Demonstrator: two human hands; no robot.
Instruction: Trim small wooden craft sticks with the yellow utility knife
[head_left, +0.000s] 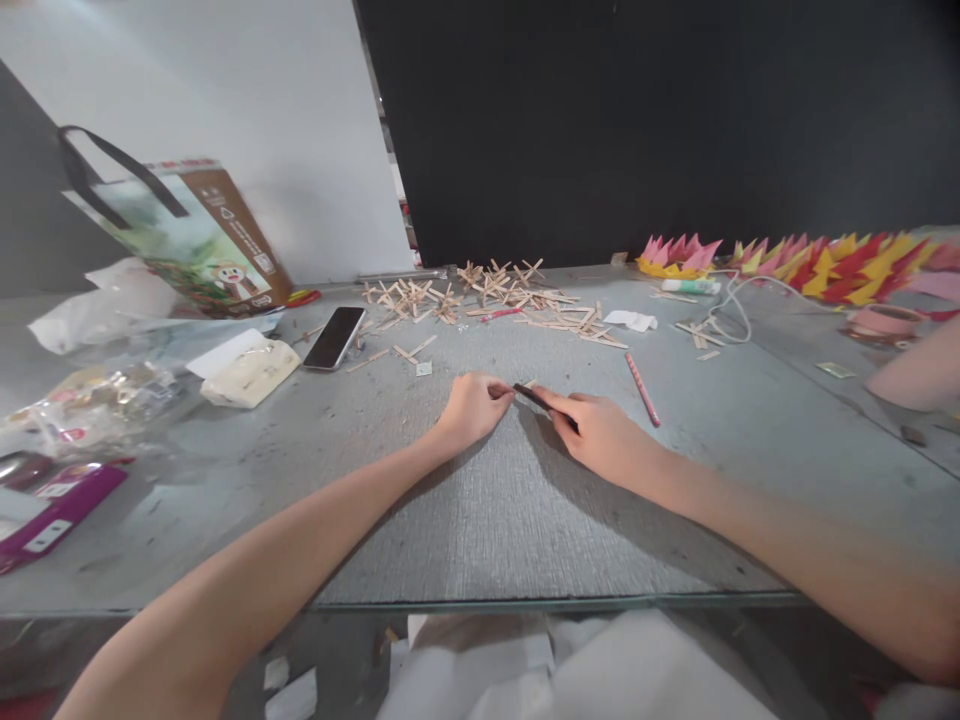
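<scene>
Pinched shut: L hand (pixel 476 405) on stick (pixel 529 384), R hand (pixel 600 432) on dark tool (pixel 538 398).
Mid-worktop (pixel 525 520); looked mid-trim, steady hold needed.

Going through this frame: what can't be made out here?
Head view, each item:
dark tool: rear hidden inside right hand; type unclear.
left hand: fingertips cover whatever it pinches.
another person's arm: cut off by right edge.
plastic packets, far left: blurred, print unreadable.
</scene>
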